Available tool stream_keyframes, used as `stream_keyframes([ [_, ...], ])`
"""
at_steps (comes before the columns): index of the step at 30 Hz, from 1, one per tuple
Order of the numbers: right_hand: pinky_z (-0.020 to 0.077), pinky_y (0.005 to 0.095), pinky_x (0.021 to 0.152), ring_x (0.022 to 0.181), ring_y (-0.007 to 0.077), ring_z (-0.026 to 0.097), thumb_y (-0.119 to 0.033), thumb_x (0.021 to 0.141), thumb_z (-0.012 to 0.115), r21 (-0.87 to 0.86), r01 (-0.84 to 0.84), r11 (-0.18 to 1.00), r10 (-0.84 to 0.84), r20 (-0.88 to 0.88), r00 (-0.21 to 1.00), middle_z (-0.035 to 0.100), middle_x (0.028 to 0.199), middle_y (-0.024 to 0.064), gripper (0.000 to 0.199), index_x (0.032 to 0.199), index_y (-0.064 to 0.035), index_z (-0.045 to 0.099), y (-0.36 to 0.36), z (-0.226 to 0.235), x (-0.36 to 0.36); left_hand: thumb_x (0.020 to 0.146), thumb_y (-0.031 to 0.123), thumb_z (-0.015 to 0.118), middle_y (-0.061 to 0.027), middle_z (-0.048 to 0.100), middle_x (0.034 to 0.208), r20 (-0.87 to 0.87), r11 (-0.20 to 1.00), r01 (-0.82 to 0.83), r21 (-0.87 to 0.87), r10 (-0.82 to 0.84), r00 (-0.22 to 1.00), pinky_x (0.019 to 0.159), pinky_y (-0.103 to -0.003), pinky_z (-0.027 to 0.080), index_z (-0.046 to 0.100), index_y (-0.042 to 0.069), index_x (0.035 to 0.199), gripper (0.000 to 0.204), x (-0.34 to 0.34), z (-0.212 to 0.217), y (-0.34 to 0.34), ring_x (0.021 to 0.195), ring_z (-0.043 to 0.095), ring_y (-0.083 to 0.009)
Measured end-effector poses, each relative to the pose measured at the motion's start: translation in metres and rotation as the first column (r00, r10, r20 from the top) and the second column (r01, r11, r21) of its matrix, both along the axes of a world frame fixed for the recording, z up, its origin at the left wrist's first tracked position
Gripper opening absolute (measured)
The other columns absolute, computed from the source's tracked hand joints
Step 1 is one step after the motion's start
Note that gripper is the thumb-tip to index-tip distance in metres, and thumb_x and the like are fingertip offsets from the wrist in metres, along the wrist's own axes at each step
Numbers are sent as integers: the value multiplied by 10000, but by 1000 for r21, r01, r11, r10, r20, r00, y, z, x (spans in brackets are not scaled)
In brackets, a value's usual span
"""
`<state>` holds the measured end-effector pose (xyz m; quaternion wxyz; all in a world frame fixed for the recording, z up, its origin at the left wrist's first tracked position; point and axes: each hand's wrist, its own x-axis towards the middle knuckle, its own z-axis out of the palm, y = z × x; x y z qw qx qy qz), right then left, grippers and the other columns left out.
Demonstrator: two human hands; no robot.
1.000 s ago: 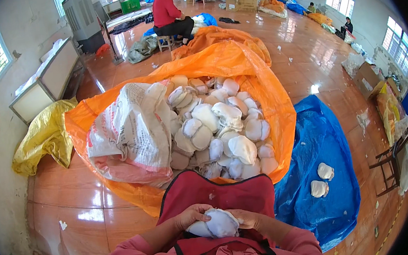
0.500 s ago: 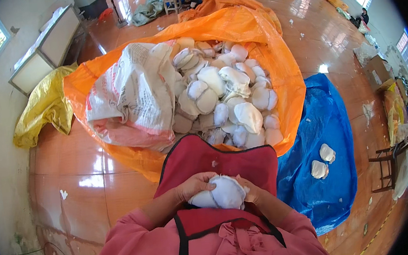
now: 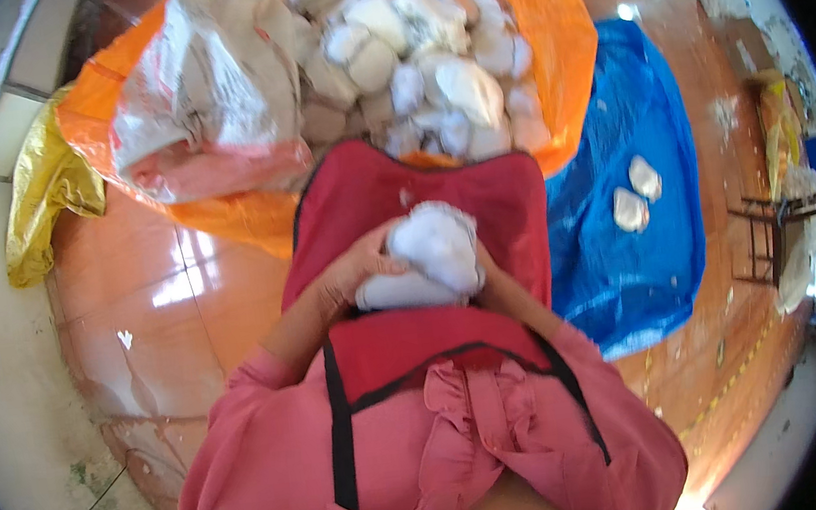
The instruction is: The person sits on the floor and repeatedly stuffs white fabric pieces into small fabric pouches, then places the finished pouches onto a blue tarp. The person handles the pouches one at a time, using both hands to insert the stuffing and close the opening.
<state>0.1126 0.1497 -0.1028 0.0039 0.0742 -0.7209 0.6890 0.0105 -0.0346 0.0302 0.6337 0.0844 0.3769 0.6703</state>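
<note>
Over my lap, both hands hold a bundle of white cup-shaped fabric pads (image 3: pixel 435 247), one rounded piece lying over another. My left hand (image 3: pixel 376 262) grips the bundle's left side, its fingers bent round the edge. At the right side my right hand (image 3: pixel 486 268) is mostly hidden behind the pads, with only its edge showing. A red apron (image 3: pixel 482 196) with black trim spreads beneath them. Just beyond my knees lies a heap of similar white and greyish pads (image 3: pixel 376 62).
An orange plastic sheet (image 3: pixel 565 86) surrounds the heap, and a white woven sack (image 3: pixel 208 86) rests on its left part. To the right, two pad bundles (image 3: pixel 630 210) lie on a blue tarp (image 3: pixel 593 284). Farther out are a yellow sack (image 3: pixel 50 200) and a dark chair (image 3: pixel 764 240).
My view has tilted down, so the heap and tarp sit higher in the picture. The pads have been turned in my hands and now stand more upright.
</note>
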Motion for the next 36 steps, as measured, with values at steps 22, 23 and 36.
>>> stream_keyframes([
  [22, 467, 273, 883, 985, 116, 568, -86, 888, 663, -414, 442, 796, -293, 376, 879, 604, 1084, 21, 329, 1195, -73, 547, 12, 97, 16, 820, 69, 735, -97, 678, 1064, -271, 938, -197, -287, 117, 955, 787, -323, 551, 589, 8, 1198, 410, 5, 26, 14, 922, 666, -194],
  [23, 467, 277, 906, 1009, 122, 569, -68, 889, 654, -408, 437, 802, -301, 355, 885, 601, 1109, 26, 331, 1200, -72, 544, 13, 94, 17, 826, 96, 738, -95, 678, 1071, -324, 941, -181, -285, 84, 942, 801, -322, 544, 591, 5, 1205, 417, 7, 20, 13, 937, 662, -193],
  [36, 399, 269, 965, 1086, 120, 522, -97, 911, 631, -444, 430, 786, -286, 355, 890, 572, 1167, 16, 285, 1188, -68, 572, 6, 95, 23, 874, 331, 686, -137, 629, 1158, -509, 903, 10, -429, -251, 824, 901, -339, 495, 488, -16, 1312, 594, 4, 7, 8, 1050, 614, -206],
])
